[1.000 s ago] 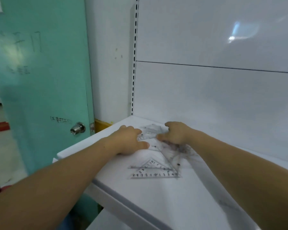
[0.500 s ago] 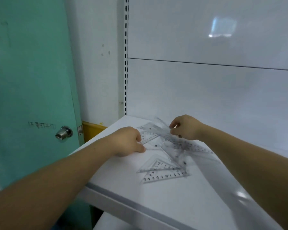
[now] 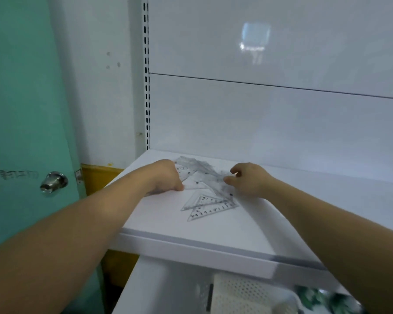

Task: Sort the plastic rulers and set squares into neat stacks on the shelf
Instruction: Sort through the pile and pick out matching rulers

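Pile [image 3: 201, 172], L hand [image 3: 166, 177], R hand [image 3: 251, 181], 2 set squares [image 3: 210, 207]

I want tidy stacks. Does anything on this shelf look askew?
Yes. Clear rulers and set squares lie crisscrossed in a heap between the left hand and right hand; two set squares nearer the front edge of the shelf overlap at mismatched angles.

Left: teal door [image 3: 25, 109], closed, steel knob [image 3: 54, 181], faint dark lettering beside it. Next to the door, a white wall [image 3: 100, 98] with a few small marks and a yellow strip [image 3: 100, 175] low down. White slotted upright [image 3: 146, 87] edges glossy white back panels [image 3: 270, 123] – two, split by one dark horizontal seam. Upper panel carries a pale rectangular reflection [image 3: 254, 39]. White shelf [image 3: 191, 248] – grey lip along the front. Below: a perforated white item [image 3: 238, 295], blurred.
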